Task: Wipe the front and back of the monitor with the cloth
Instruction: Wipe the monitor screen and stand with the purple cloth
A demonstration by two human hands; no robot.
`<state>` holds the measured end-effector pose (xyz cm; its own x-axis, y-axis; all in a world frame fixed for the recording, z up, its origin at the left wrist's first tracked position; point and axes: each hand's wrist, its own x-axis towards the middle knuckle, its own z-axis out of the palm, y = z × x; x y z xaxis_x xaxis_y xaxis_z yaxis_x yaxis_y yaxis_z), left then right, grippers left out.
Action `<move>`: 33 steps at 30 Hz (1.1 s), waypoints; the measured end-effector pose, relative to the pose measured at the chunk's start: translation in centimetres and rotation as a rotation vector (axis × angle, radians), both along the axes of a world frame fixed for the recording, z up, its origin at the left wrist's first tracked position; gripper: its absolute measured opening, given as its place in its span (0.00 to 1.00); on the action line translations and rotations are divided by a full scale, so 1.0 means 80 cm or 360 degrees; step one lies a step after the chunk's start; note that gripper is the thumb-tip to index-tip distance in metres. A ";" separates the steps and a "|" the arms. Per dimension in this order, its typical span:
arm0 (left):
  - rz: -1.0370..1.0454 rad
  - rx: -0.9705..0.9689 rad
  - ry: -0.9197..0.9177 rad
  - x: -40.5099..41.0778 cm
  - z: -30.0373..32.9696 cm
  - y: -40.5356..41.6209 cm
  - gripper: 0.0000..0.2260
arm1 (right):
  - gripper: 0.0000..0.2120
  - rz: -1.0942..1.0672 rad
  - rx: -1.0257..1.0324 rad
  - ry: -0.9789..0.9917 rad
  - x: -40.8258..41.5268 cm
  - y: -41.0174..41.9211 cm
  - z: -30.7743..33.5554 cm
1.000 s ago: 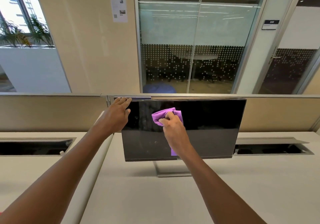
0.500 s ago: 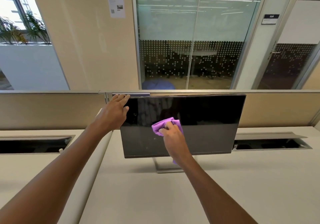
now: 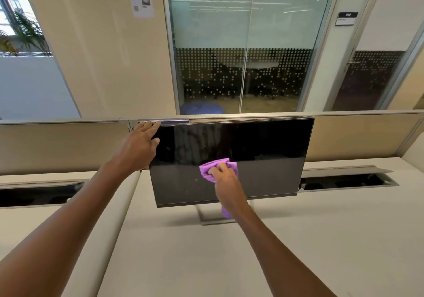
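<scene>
A black monitor (image 3: 263,149) stands on a thin silver stand (image 3: 206,218) on the pale desk, its dark screen facing me. My left hand (image 3: 140,147) grips the monitor's top left corner, fingers over the upper edge and thumb on the screen side. My right hand (image 3: 223,179) holds a bunched purple cloth (image 3: 206,170) and presses it against the lower middle of the screen. A tail of the cloth hangs below my right wrist. The monitor's back is hidden.
The pale desk (image 3: 298,250) stretches in front of me. Open cable troughs (image 3: 344,180) lie to the right and left of the monitor. A beige partition (image 3: 367,136) runs behind it. Beyond are glass office walls and a door.
My right hand has slid the cloth down the screen from the upper middle to the lower middle. My left hand has kept its grip on the top left corner.
</scene>
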<state>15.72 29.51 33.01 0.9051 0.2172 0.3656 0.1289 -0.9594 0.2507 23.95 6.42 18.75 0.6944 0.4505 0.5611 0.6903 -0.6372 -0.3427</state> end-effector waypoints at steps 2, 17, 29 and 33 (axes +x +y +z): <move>-0.0007 0.0015 -0.0009 0.000 0.001 0.000 0.23 | 0.15 -0.0137 0.0101 -0.0046 0.012 -0.014 0.011; -0.0038 0.0062 -0.0018 -0.002 -0.001 0.000 0.22 | 0.15 -0.0154 0.0210 -0.0040 0.027 -0.021 0.030; -0.0025 0.0081 -0.0020 -0.001 -0.003 0.004 0.22 | 0.12 0.0162 -0.0024 -0.0126 -0.004 0.032 0.017; -0.0036 0.0084 -0.0017 -0.001 -0.004 0.004 0.22 | 0.13 0.0068 0.0039 -0.0114 -0.004 0.035 0.027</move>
<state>15.60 29.82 32.69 0.9056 0.1767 0.3857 0.1044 -0.9740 0.2011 23.61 9.26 20.90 0.6323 0.4645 0.6200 0.7401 -0.5986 -0.3064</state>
